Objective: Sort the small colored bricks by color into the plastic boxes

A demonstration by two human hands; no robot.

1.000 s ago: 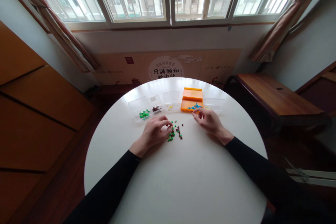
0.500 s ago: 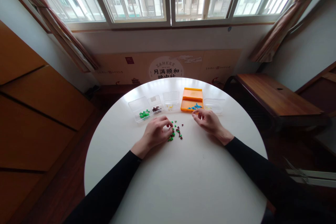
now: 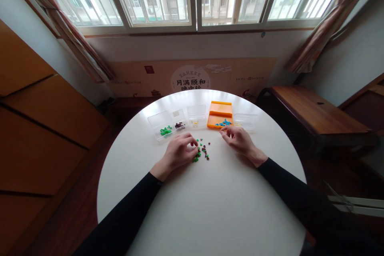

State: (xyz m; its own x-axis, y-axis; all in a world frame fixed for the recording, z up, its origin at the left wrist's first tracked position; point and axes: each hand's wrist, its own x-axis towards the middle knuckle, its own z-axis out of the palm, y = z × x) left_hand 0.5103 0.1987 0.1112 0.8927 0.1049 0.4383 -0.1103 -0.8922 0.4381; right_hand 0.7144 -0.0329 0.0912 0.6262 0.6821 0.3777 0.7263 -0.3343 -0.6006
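Note:
My left hand rests on the table at the left edge of a loose pile of tiny green and brown pieces. Its fingers are curled, thumb and index tips close together against the pile; whether a piece sits between them is too small to see. My right hand lies right of the pile, just in front of an orange case with blue pieces in its near half. That hand is closed in a pinch at thumb and index, and anything in it is too small to name.
Behind the pile, clear open boxes stand in a row on the round white table: one with green pieces, one with dark brown pieces, one with yellow pieces. Another clear box stands right of the orange case.
Both hands hold nearly the same positions and poses. The whole view has shifted very slightly; no piece or box has visibly moved.

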